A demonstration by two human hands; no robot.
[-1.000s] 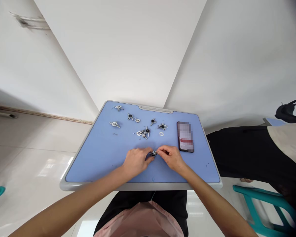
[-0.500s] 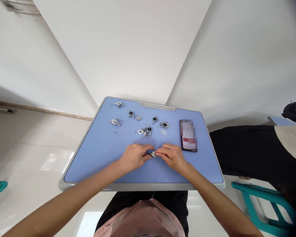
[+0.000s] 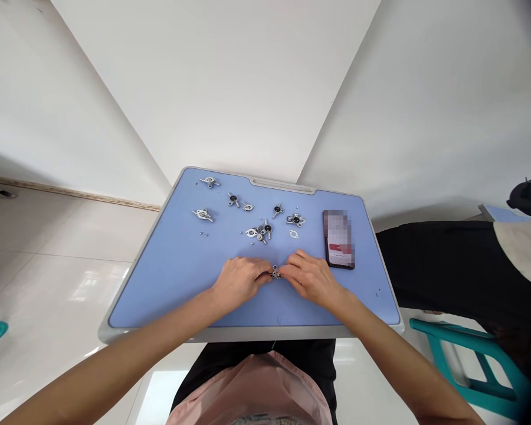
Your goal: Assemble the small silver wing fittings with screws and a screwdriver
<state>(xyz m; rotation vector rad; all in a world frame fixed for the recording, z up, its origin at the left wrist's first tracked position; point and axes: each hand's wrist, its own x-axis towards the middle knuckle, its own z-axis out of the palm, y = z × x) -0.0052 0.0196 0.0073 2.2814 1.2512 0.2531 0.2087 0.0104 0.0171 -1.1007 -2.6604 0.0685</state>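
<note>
Near the front of the blue table, a small silvery metal fitting [image 3: 275,272] with eyelet-like ends is held between both hands. My left hand [image 3: 246,278] pinches its left side with thumb and forefinger. From the right, the fingertips of my right hand [image 3: 310,276] close on its other side. The fingers hide much of the fitting. Beyond the hands lies a cluster of metal parts [image 3: 261,234], some with black round centres. A flat two-holed plate [image 3: 294,234] rests right of that cluster.
More metal pieces lie farther back, including one fitting [image 3: 203,214] at the left and another [image 3: 296,220] at the right. Tiny balls [image 3: 204,234] are scattered about. A phone [image 3: 339,239] lies on the right of the table [image 3: 168,277]. Beside it, a person in black trousers [image 3: 429,265] sits near a green stool [image 3: 473,354].
The fitting has turned between my fingers, and my right fingers have closed nearer together around it. The view has shifted slightly. The other parts lie as before.
</note>
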